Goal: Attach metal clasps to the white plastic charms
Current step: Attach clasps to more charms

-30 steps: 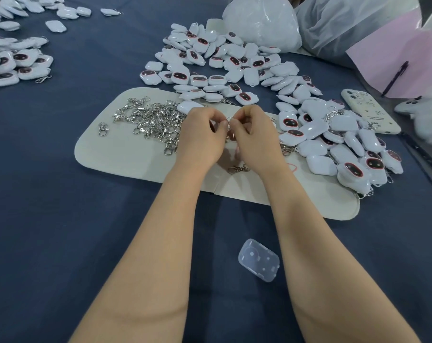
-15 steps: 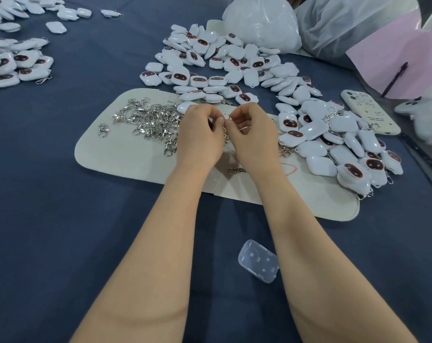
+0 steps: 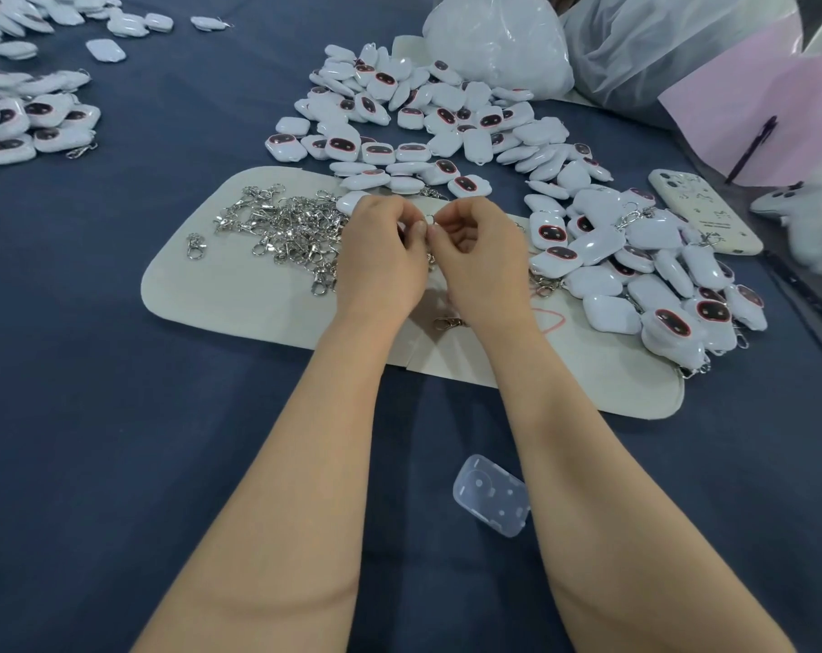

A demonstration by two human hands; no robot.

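Clasp ring is now pinched from both sides since the left hand and right hand closed in above the mat, charms heaped just right, so I'd hold steady and thread slowly.

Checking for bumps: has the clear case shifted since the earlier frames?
No. The clear case sits in the same spot, just as far from the mat's near edge.

What the left hand and right hand pinched was mostly hidden inside their grip (only a small metal ring showed), and the edge cut off the left charm pile.
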